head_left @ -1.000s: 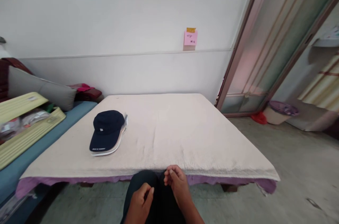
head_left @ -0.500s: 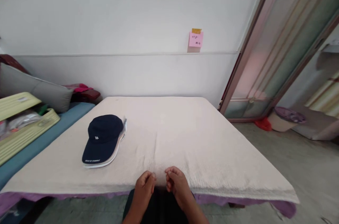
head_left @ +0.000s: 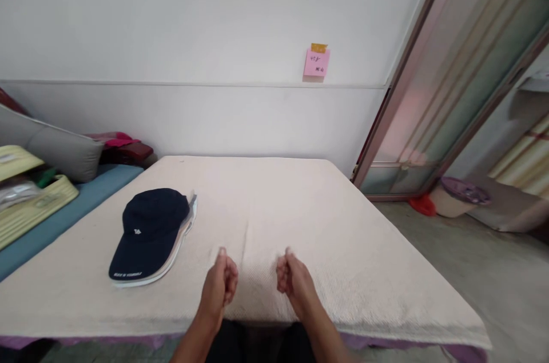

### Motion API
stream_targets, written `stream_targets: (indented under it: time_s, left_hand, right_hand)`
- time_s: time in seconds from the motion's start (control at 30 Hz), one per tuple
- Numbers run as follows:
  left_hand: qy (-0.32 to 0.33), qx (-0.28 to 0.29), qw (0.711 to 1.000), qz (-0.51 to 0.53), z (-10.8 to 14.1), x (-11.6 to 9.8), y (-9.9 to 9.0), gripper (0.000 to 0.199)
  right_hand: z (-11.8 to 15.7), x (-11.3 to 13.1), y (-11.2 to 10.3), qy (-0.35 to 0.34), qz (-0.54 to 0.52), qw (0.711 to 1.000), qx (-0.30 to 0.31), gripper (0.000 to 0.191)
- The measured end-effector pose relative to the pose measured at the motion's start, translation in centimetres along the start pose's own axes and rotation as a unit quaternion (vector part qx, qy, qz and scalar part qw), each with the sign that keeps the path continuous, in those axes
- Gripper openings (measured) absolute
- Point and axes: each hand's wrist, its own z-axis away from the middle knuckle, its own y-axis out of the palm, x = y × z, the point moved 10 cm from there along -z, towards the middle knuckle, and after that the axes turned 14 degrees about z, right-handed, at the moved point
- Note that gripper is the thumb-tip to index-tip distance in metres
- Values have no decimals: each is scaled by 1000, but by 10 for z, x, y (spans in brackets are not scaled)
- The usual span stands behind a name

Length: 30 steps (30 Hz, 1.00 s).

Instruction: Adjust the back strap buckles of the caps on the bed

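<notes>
My left hand (head_left: 220,283) is above the near part of the cream-covered table (head_left: 274,197), its fingers curled in and the thumb up, with nothing seen in it. Across a gap to the right, my right hand (head_left: 295,282) is held the same way, fingers curled and slightly blurred. On the left of the table lies a navy baseball cap (head_left: 154,220) with a small white emblem and white lettering along its brim. Paler caps (head_left: 171,257) appear nested beneath it, showing at the edge. Neither hand touches the caps.
Beyond the left edge is a blue bench (head_left: 98,183) bearing a grey cushion (head_left: 68,148) and a yellow-green container (head_left: 47,203). A pink note (head_left: 316,63) is taped to the wall behind. A sliding door (head_left: 398,123) and a lined bin (head_left: 457,197) stand to the right.
Both hands have moved forward over the table and farther apart, thumbs now raised. The view has shifted slightly, so the caps appear lower and farther left.
</notes>
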Motion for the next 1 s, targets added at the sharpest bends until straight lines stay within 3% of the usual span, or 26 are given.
stream_targets:
  time_s: [0.13,0.23,0.3,0.4,0.77,1.0]
  left_hand:
    - [-24,102,993,60,8,-59,43,73]
    - [7,154,987,42,22,-103,67,79]
    - [24,175,984,28,33,-120,76,81]
    - [43,183,982,3,45,-130,81,82]
    - [35,190,981,16,78,-129,80,79]
    - [54,195,979,15,95,-141,82,80]
  right_hand:
    - [10,88,33,-56,-32,990,127,72]
    - [24,141,44,-107,1,982,158,78]
    - [33,163,46,-133,20,979,154,79]
    - [47,177,47,-152,35,977,149,79]
    - [99,207,59,-184,76,966,163,80]
    - [117,222,62,-202,95,962,159,80]
